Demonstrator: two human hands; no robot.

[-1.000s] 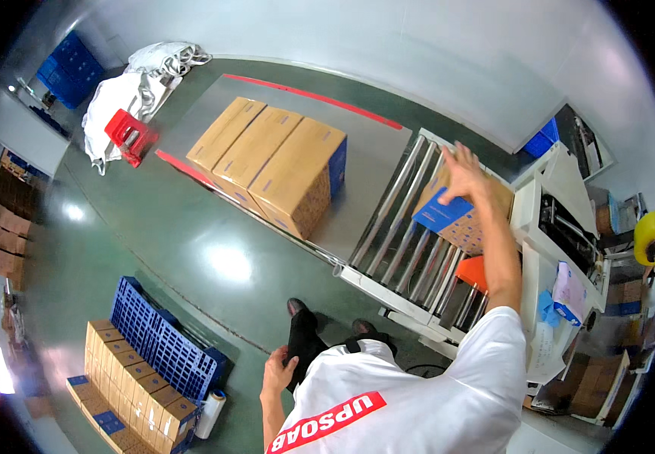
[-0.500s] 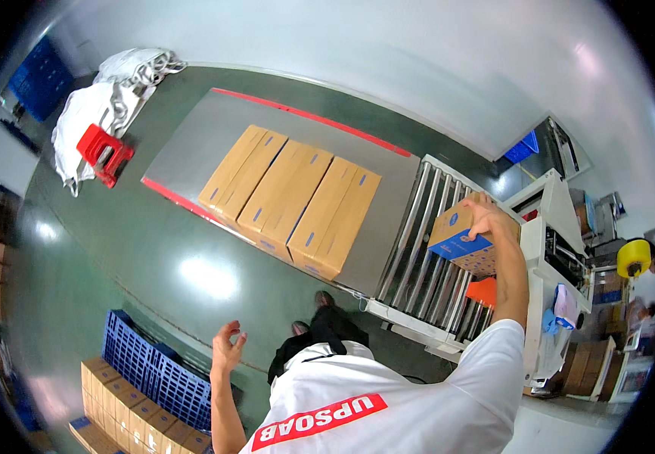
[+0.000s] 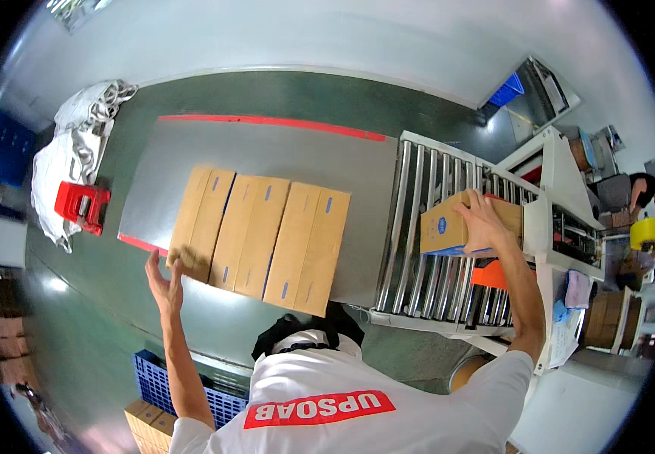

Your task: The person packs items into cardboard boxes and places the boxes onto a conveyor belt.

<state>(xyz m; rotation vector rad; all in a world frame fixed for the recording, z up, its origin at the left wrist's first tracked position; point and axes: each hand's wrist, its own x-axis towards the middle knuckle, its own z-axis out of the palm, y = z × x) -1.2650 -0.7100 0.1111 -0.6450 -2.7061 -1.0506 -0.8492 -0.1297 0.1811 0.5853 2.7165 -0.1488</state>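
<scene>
A cardboard carton [image 3: 437, 227] with a blue lower side stands on the roller conveyor [image 3: 405, 261] to the right. My right hand [image 3: 485, 221] grips it from above, thumb on the near side and fingers over its top. Three taped brown cartons [image 3: 258, 234] stand side by side on the grey metal table [image 3: 146, 189]. Near the leftmost carton's front corner is my left hand [image 3: 166, 286], open, its thumb and fingers apart and holding nothing. I cannot tell whether its fingertips touch that carton.
A white machine [image 3: 562, 189] adjoins the conveyor on the right, and an orange-red piece [image 3: 490, 275] sits over the rollers. Beyond the table's left end are a red stool [image 3: 82, 206] and white sheeting [image 3: 70, 147]. Behind my left arm lie a blue pallet [image 3: 157, 380] and stacked cartons [image 3: 146, 420].
My left hand has moved up and left toward the leftmost carton. The carton under my right hand has turned to lie nearly square across the conveyor. My view has shifted.
</scene>
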